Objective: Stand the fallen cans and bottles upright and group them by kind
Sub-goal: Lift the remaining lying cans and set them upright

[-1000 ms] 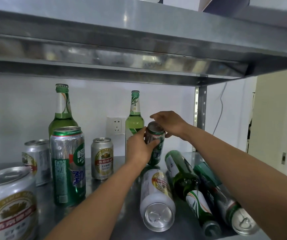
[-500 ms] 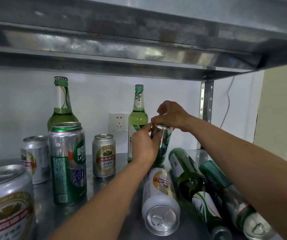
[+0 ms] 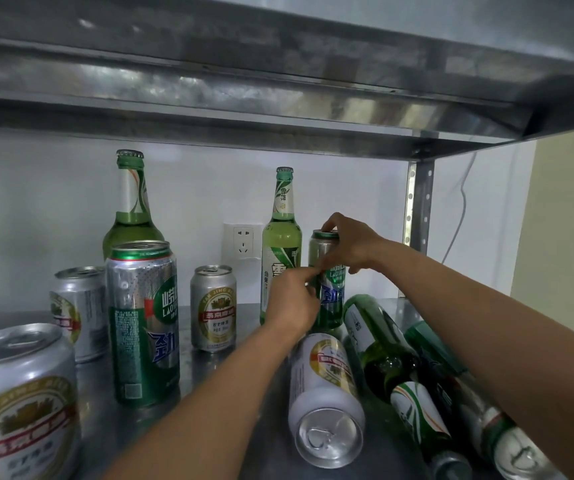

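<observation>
With the right hand (image 3: 351,247) curled over its rim and the left hand (image 3: 294,303) seemingly pinching its side, a green can (image 3: 330,299) is standing beside the rear bottle (image 3: 281,258), while a white can (image 3: 323,382) and a green bottle (image 3: 387,362) are lying unrighted.

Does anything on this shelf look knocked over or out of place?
Yes. Three things lie on their sides at the front right of the shelf: a silver can, a green bottle beside it, and a fallen green can farthest right. The upright green can in the left hand and right hand looks fine.
</observation>
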